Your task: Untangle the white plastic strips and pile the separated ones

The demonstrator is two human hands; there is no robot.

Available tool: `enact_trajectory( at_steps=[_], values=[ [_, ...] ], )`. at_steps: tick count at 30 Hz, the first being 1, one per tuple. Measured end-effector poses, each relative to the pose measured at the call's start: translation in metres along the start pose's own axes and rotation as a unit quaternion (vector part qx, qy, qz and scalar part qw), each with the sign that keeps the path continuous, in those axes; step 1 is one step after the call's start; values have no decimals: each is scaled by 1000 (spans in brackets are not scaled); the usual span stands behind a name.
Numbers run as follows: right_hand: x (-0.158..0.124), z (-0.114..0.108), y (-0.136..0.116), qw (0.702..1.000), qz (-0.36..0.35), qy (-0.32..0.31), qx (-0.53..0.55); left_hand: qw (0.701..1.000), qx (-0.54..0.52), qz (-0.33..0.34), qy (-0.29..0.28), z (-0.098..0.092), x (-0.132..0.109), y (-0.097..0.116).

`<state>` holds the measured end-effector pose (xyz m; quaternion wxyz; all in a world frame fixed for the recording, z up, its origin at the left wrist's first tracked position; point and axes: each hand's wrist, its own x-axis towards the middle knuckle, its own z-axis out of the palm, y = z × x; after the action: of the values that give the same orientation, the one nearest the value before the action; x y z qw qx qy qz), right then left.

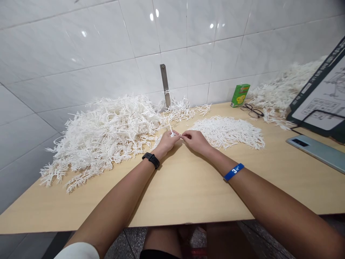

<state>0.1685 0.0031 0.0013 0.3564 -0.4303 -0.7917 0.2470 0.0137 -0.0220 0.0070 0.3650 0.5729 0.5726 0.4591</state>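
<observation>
Tiled wall (81, 46) behind, white glazed, with a steel bracket (165, 84) fixed upright on it. Wooden worktop (188, 194) runs along the wall. Largest mass on it: a heap of white shredded strands (102, 136), branching and tangled, left of centre; material not certain, plastic or paper. Second, flatter pile of strands (226, 132) lies right of centre, more evenly spread. Third heap (285, 86) sits at far right against the wall. Also present: a framed diagram sheet (323, 97) at right edge, a grey phone (315, 151) lying flat, a green box (239, 95) standing upright, glasses (252, 110) beside it.

Step in hand, as judged: working a small bit of strand (171, 133) free or apart between both hands, just between the two piles. Left hand (167, 141), wearing a black watch (151, 160), and right hand (195, 141), wearing a blue wristband (234, 172), meet at centre above the worktop. Fingers (183, 135) of each hand pinched together on the strand, tips almost touching. Such a fine piece calls for a steady, close pinch.
</observation>
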Motion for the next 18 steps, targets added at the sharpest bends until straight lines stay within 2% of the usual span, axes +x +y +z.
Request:
enact_trajectory(
  at_steps=[11,18],
  values=[
    [0,2,1,1000,9,23,-17,998,-63,-25,16,2,-2,4],
    [2,-8,0,996,25,58,-63,995,-90,-40,-21,-1,2,0]
  ],
)
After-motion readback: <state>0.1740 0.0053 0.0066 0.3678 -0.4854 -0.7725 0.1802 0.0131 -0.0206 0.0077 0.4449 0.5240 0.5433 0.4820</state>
